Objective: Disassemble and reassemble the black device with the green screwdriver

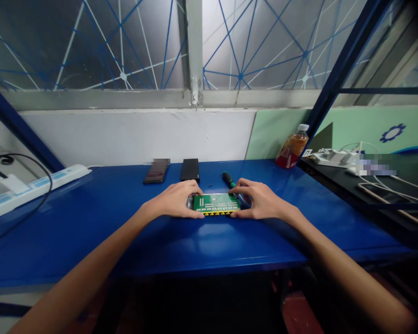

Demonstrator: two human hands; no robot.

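Observation:
A green circuit board [218, 202] with a row of yellow connectors along its near edge is held level just at the blue desktop. My left hand [177, 199] grips its left end, thumb at the near edge and fingers at the far one. At the opposite end my right hand [259, 199] pinches the board the same way. Behind the right fingers lies a screwdriver [227, 177] with a black and green handle, partly covered by that hand. A few tiny dark screws [210, 186] rest beyond the board.
On the blue desk [125, 250], a black box [190, 170] and a phone [156, 171] lie at the back. A drink bottle [292, 146] stands back right. A power strip [38, 188] with a black cable runs along the left. White cables and adapters [344, 157] crowd a dark surface at right.

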